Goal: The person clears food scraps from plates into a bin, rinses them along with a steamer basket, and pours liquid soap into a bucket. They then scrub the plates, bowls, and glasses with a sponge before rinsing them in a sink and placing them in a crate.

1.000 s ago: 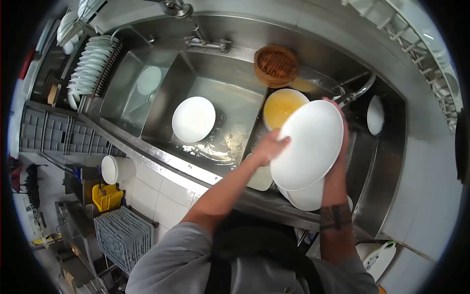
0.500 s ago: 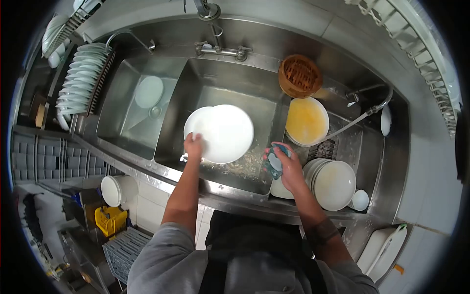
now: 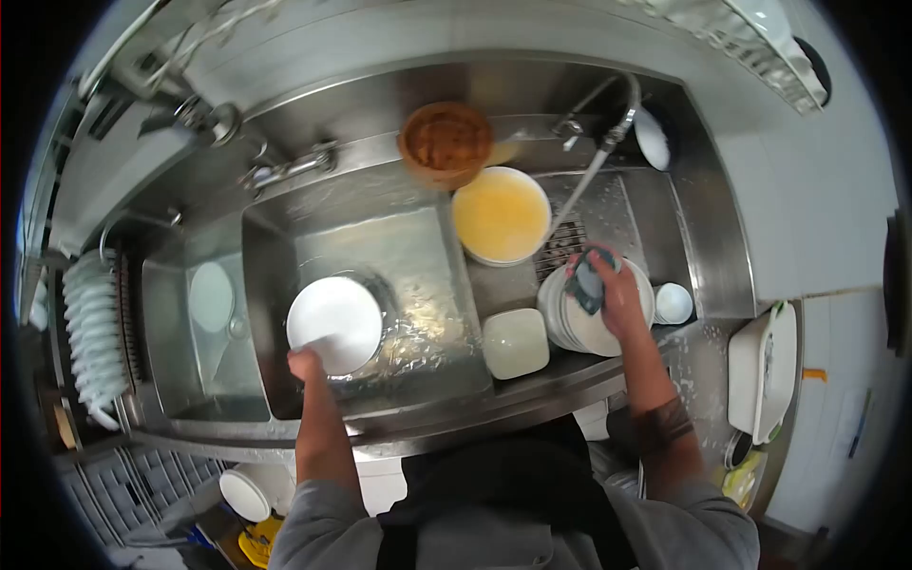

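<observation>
At the lower left rim of a white round plate (image 3: 334, 318) in the middle basin is my left hand (image 3: 305, 365). It looks closed on the rim, though blur smears the fingers. The plate lies at the water. My right hand (image 3: 616, 290) grips a green scouring sponge (image 3: 590, 283) with a pale side. Hand and sponge are over a stack of white plates (image 3: 596, 328) on the right drainboard. A squarish white dish (image 3: 516, 343) lies left of that stack, and a small white bowl (image 3: 673, 304) stands to its right.
Behind are a plate with a yellow surface (image 3: 502, 215), a brown basket (image 3: 446, 141) and a spray hose (image 3: 579, 190). The left basin holds a pale plate (image 3: 212, 296). Racked plates (image 3: 93, 328) stand far left. A white tub (image 3: 764, 372) sits at right.
My view has turned to the right. My right hand has moved with the sponge from the basin's edge to over the plate stack. My left hand has shifted to the plate's rim.
</observation>
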The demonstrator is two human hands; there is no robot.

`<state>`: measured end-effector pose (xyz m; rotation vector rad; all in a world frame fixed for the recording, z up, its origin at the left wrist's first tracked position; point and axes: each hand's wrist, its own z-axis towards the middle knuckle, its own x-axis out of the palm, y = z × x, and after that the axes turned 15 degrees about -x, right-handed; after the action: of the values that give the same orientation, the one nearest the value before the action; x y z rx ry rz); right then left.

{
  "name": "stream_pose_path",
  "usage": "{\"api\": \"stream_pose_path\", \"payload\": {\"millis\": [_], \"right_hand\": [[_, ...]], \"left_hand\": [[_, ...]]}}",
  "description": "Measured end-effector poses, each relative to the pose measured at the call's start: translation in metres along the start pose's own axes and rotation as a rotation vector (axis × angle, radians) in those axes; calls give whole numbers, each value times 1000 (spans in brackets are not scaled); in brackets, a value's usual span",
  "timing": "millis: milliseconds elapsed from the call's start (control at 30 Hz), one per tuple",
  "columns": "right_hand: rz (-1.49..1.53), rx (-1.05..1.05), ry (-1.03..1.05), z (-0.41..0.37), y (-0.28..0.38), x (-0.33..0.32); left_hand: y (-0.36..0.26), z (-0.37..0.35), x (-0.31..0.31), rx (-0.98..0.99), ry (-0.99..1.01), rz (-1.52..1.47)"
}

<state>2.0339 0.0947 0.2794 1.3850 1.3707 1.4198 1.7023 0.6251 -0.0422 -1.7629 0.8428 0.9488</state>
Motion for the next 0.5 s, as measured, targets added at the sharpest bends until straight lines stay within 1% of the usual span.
{"api": "stream_pose_path", "payload": {"millis": [33, 100, 133, 167, 200, 233, 267, 300, 333, 367, 400, 433, 467, 500], "right_hand": [[-38, -77, -25, 16, 13, -15], [-107, -191, -37, 61, 37, -60], [-120, -249, -56, 84, 51, -76], [-132, -304, -66, 109, 66, -89], [-146, -317, -77, 137, 80, -102], [-159, -330, -89, 166, 92, -114], [-148, -328, -69, 195, 98, -123], [-410, -420, -78, 225, 102, -131], [-674, -513, -84, 255, 105, -141], [-668, -512, -58, 290, 99, -156], [-848, -572, 17, 328, 82, -173], [-1024, -637, 94, 352, 72, -182], [-1314, -536, 161, 354, 75, -175], [-1308, -544, 183, 361, 66, -179]], "left_hand": [[-2, 10, 4, 23, 78, 64], [-43, -30, -22, -171, 88, 95], [-60, -52, -34, -173, 81, 90], [-75, -75, -45, -76, 12, 151], [-86, -95, -50, 18, -61, 213], [-91, -111, -40, 212, -179, 57], [-105, -138, -37, 449, -147, -160], [-139, -201, -45, 426, 158, -490], [-171, -278, -66, 538, 413, -580], [-177, -330, -50, 599, 688, -623], [-203, -402, -62, 510, 992, -569], [-210, -445, -26, 52, 1312, -596], [-217, -478, 2, -168, 1445, -552], [-223, -501, 41, -403, 1497, -533]]}}
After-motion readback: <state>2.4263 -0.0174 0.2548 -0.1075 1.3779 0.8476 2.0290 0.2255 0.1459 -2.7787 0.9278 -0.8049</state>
